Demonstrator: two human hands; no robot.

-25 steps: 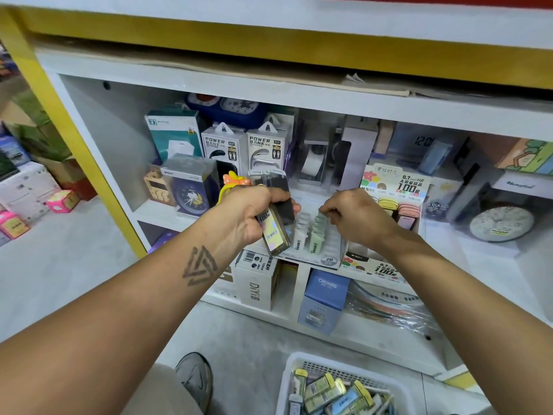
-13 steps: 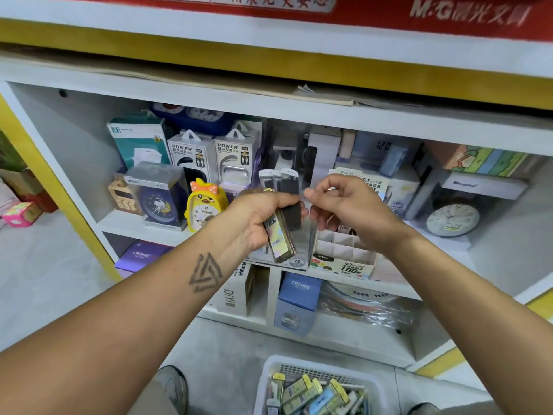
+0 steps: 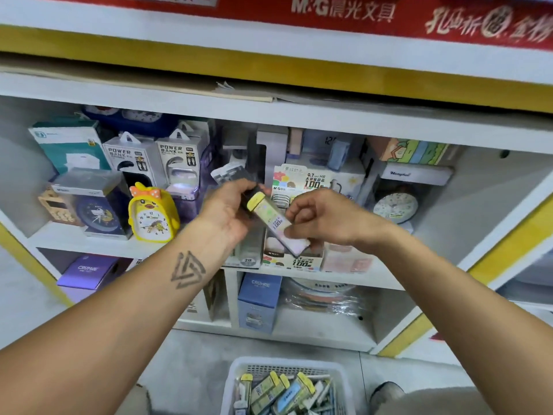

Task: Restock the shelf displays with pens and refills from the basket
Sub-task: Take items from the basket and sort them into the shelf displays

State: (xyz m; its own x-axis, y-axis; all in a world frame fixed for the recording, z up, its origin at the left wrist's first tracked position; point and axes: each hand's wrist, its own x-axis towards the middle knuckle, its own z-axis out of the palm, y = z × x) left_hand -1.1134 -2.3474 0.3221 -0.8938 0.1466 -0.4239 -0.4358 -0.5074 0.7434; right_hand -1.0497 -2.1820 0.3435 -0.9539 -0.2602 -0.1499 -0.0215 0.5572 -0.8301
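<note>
The left hand (image 3: 230, 211) is gripping a bundle of dark refill packs (image 3: 232, 175), while the right hand (image 3: 323, 218) is pinching a yellow-capped refill case (image 3: 276, 223) between both hands; the basket (image 3: 239, 378) is sitting below them.

Even, bright indoor light — soft motion blur throughout, wide-angle bowing at the edges.

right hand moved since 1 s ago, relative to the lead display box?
Yes. The right hand was down in the display box; now it is lifted above the box and pinches the lower end of the yellow-capped refill case that the left hand holds.
</note>
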